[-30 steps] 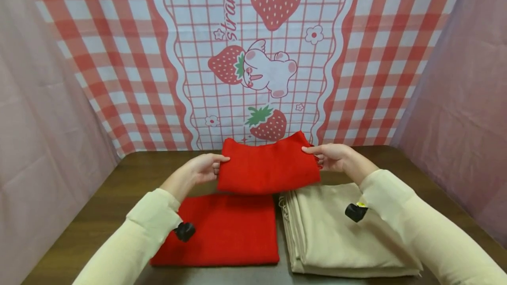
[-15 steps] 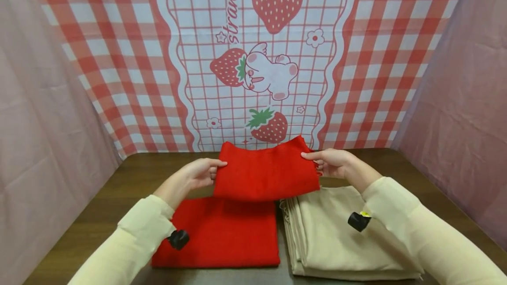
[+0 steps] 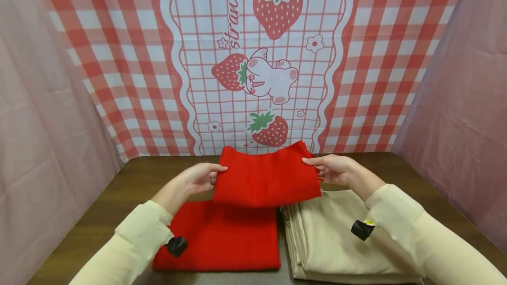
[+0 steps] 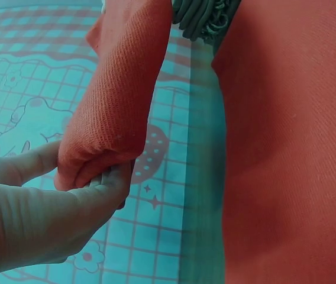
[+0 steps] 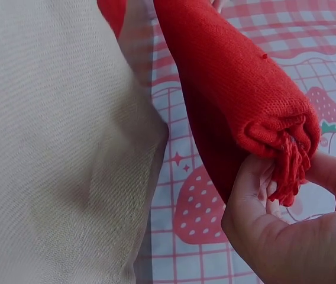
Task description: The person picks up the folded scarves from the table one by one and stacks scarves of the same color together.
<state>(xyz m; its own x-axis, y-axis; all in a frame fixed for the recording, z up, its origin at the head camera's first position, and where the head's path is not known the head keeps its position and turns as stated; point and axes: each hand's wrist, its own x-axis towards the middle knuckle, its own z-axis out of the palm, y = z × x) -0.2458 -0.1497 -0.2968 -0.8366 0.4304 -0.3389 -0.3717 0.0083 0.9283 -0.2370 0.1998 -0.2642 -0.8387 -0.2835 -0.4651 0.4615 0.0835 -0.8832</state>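
Both hands hold a folded red scarf [image 3: 267, 179] up by its two short sides, in the middle of the head view. My left hand [image 3: 201, 178] pinches the left side, thumb on top and fingers beneath. At the opposite end, my right hand [image 3: 334, 169] grips the fringed side; in the right wrist view the red fringe [image 5: 291, 174] pokes out between thumb and fingers. The scarf's layers show rolled together at that end. Its upper edge sags slightly between the hands. Below it lies a second red folded cloth [image 3: 227, 243], flat and partly covered from view.
A folded beige cloth [image 3: 340, 236] with a fringed left edge lies to the right of the red one, a narrow gap between them. The brown table [image 3: 154, 175] ends at a strawberry-patterned curtain [image 3: 277, 78]. Pink drapes [image 3: 463, 113] hang at both sides.
The head view has tilted up slightly, so everything sits lower in it. Both hands keep hold of the scarf, and the left forearm has shifted a little outward.
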